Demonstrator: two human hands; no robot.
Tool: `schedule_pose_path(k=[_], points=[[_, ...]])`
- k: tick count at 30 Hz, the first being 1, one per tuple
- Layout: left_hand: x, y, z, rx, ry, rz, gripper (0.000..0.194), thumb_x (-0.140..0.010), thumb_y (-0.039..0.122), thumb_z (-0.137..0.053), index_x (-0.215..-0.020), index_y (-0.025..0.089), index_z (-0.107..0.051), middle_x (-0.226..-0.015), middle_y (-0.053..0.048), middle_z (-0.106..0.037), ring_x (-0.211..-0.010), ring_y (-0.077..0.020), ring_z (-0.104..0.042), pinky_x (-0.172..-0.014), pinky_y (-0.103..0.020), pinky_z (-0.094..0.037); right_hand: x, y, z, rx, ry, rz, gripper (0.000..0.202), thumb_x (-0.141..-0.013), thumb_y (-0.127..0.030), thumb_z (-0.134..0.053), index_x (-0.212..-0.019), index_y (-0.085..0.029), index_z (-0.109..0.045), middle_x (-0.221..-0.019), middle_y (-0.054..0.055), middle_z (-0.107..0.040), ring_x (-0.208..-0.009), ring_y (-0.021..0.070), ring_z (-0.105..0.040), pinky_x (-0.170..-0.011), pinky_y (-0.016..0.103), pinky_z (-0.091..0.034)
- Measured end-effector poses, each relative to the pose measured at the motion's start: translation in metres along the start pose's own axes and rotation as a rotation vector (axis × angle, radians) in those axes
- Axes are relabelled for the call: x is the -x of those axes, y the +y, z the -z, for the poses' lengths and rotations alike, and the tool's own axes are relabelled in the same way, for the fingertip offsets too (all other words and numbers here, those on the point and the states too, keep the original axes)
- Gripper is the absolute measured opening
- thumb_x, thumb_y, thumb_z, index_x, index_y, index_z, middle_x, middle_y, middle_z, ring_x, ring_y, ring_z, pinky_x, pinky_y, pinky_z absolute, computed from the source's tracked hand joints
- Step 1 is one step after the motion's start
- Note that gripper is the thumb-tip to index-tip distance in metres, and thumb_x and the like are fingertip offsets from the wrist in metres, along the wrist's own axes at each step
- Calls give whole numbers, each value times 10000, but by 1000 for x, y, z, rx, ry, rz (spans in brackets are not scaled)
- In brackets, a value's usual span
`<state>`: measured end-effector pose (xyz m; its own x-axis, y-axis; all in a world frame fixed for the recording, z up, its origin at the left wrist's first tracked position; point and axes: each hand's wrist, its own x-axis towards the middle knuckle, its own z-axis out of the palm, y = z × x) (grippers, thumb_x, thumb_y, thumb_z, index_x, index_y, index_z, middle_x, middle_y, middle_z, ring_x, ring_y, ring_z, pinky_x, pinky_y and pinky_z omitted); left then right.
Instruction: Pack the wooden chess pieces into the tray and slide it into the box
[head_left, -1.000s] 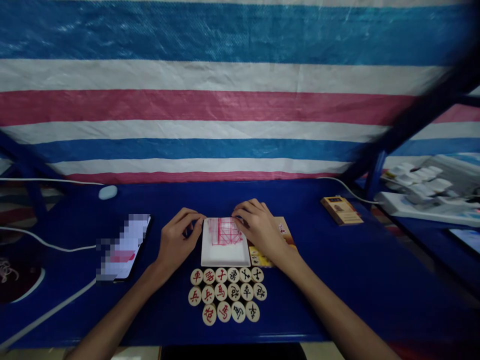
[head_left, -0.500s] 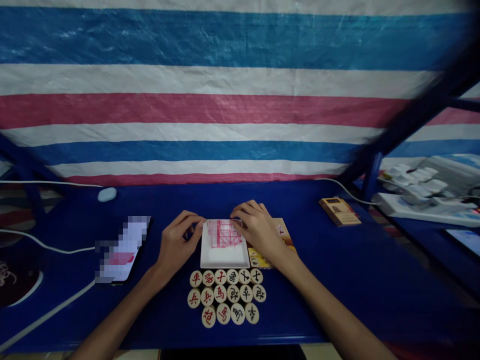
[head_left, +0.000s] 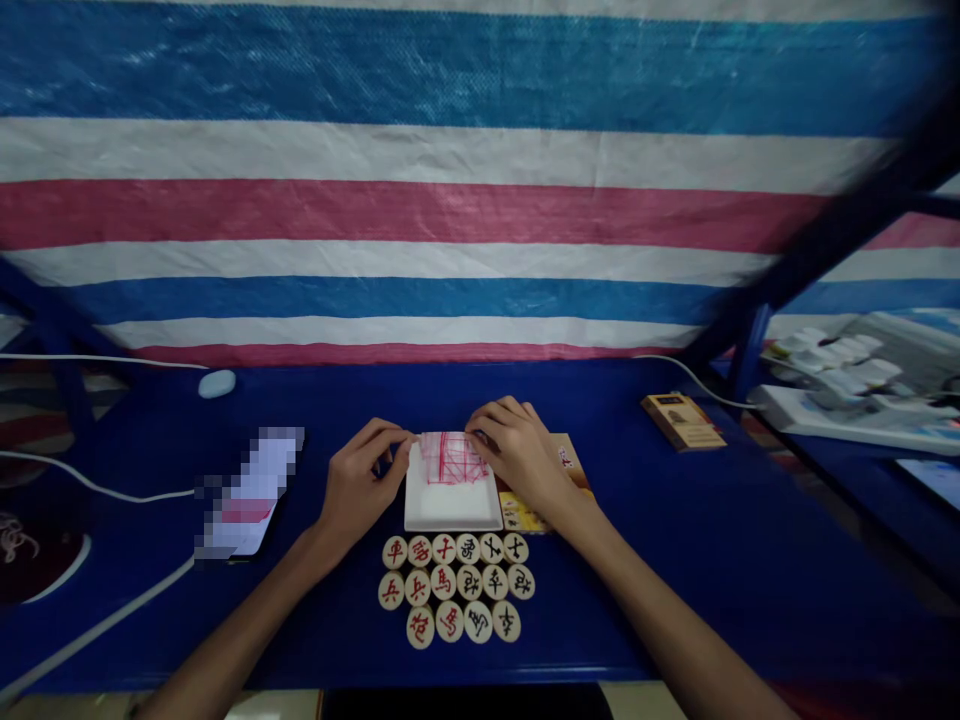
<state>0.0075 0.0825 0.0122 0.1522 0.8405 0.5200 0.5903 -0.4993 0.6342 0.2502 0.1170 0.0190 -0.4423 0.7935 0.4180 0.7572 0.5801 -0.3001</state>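
A thin, see-through sheet with red grid lines (head_left: pixel 454 462), like a folded xiangqi board, lies over the far part of a shallow white tray (head_left: pixel 454 523). My left hand (head_left: pixel 367 470) is at the tray's far left corner, thumb and fingertips pinched together at the sheet's edge. Across from it, the fingers of my right hand (head_left: pixel 521 450) close on the sheet's far right corner; its fingertips are partly hidden. Xiangqi pieces (head_left: pixel 443 582) with red and black characters lie in three rows on the near side of the tray.
A brown and yellow printed box or card (head_left: pixel 525 513) is partly under my right wrist. On the blue table (head_left: pixel 652 590) are a phone (head_left: pixel 251 500) at left, a small pale case (head_left: pixel 217 384), cables, and a small tan box (head_left: pixel 682 422) at right. A white power strip (head_left: pixel 832 425) lies beyond.
The red-lined sheet has shifted slightly towards the tray's far edge, with both hands still at its corners. The whole view has moved a little.
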Motion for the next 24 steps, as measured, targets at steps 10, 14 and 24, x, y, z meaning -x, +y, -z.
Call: schedule_pose_path(k=[10, 14, 24], points=[[-2, -9, -3, 165, -142, 85, 410, -919, 339, -668, -1316, 247, -621, -1069, -48, -682, -709, -119, -580, -548, -232, -464, 8, -18, 30, -366, 99, -66, 161, -993, -328, -557, -990, -263, -704, -965, 11, -756, -885, 179, -650, -808, 344, -516], [0, -10, -6, 220, -179, 102, 259, -973, 393, -582, -909, 202, -744, -694, -10, -647, -641, -147, -580, -540, -251, -469, 10, -26, 30, -498, 117, -179, 173, -954, -376, -605, -1028, -275, -725, -903, 9, -743, -788, 165, -655, -733, 330, -518], [2, 1, -5, 271, -175, 132, 303, -952, 406, -615, -764, 194, -721, -701, -26, -647, -657, -151, -574, -556, -264, -474, 36, -5, 12, -556, 24, -167, 158, -945, -349, -616, -871, -237, -699, -787, 5, -680, -690, 146, -583, -690, 313, -468]])
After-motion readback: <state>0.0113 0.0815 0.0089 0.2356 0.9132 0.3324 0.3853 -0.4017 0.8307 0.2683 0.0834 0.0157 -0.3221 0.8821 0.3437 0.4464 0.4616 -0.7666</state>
